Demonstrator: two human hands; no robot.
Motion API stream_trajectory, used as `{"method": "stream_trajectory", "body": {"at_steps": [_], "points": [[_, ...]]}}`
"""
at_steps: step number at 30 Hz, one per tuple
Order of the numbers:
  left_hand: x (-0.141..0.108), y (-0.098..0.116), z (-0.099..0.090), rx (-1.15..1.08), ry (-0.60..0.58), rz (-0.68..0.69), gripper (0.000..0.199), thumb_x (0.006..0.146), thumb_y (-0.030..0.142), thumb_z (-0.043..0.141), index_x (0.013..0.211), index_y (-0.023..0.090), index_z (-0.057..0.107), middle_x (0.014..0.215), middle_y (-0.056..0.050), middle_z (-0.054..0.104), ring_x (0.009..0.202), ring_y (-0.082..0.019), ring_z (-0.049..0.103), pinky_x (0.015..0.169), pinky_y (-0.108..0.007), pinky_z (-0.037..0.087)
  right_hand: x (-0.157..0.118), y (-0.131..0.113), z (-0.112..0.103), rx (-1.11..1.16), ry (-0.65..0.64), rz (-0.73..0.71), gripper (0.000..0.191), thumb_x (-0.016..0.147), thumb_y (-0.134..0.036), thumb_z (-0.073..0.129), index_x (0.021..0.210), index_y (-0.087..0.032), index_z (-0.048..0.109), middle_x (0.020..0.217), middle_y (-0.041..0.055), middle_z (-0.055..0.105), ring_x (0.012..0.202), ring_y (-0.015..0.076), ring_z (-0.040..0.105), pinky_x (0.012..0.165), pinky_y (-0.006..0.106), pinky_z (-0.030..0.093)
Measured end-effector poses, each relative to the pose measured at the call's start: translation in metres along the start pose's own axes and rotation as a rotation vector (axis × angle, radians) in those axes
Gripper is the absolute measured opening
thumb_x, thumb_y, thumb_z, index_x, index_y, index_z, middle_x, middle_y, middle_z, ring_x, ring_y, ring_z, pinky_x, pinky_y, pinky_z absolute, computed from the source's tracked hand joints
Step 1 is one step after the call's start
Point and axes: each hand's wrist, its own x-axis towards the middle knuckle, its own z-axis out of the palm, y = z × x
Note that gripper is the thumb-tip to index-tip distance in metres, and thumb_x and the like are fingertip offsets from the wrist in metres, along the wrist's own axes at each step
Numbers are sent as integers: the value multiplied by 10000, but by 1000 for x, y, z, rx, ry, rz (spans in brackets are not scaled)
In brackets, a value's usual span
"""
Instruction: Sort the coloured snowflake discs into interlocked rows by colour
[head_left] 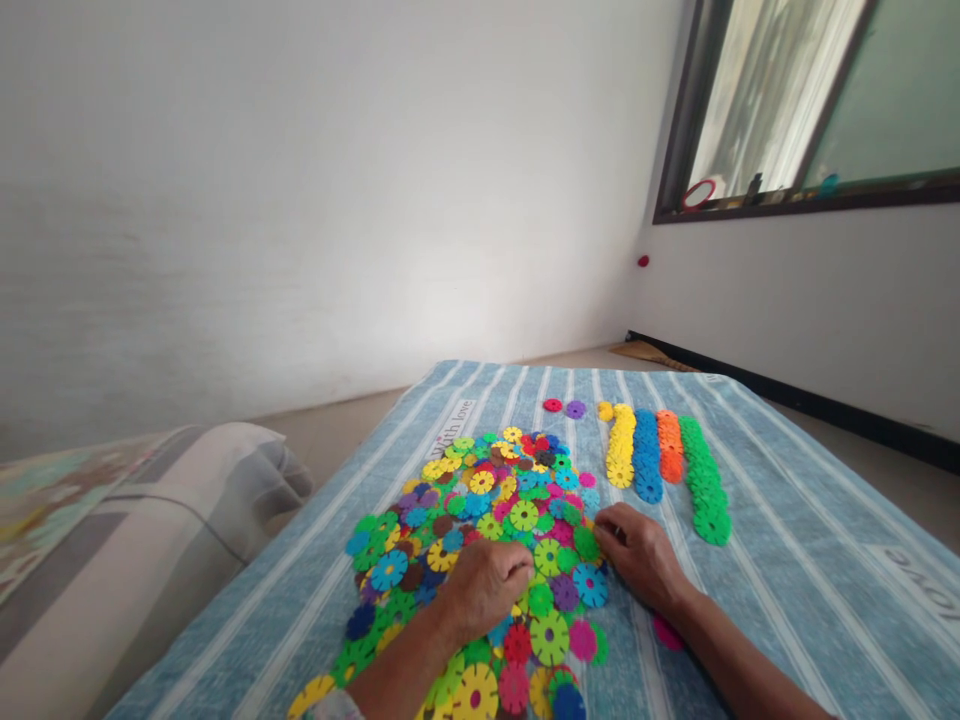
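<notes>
Blue and white stripes run along the mattress point(795, 560) in front of us, and a heaped pile of plastic snowflake discs point(465, 510) covers its middle, far too many for us to count. The near end of the pile runs off the bottom of our view, so we cannot see all of it.

Our left hand point(484, 590) lies curled on the pile with its fingers bunched together. The back of the hand hides what lies beneath, so we cannot tell whether it is clamped on a disc. Our right hand point(637, 558) rests open at the right side of the pile, its fingertips point(602, 525) against a green disc point(586, 543), with nothing visibly pinched. A pink disc point(667, 632) sits just beside the right forearm, partly tucked under it.

Near the far edge of the mattress lie four sorted rows, side by side: a yellow row point(620, 445), a blue row point(648, 457), an orange row point(670, 445) and a green row point(703, 480). Just left of them we count two loose discs, a red disc point(552, 405) and a purple disc point(575, 409). Striped cover stretches well beyond the green row to the right edge, leaving plenty of room there. A cushion point(225, 480) lies beside the left edge.
</notes>
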Motion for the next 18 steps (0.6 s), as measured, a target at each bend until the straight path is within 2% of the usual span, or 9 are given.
{"method": "stream_trajectory", "body": {"at_steps": [6,18], "points": [[0,3,-1,-24,26,9,228,755,190,433,527,183,430,504,46,372,515,-94,413,508,-214,252,0,-1,-2,-3,-18,-6,193,836,-257,463,743,-180,613,722,19,586,667,151,563,634,259,386],[1,0,-1,-44,16,32,218,761,208,427,544,183,428,513,51,385,516,-91,419,511,-226,240,-3,-2,-5,30,-11,25,196,822,-265,464,729,-176,611,718,20,594,675,152,568,648,261,393]]}}
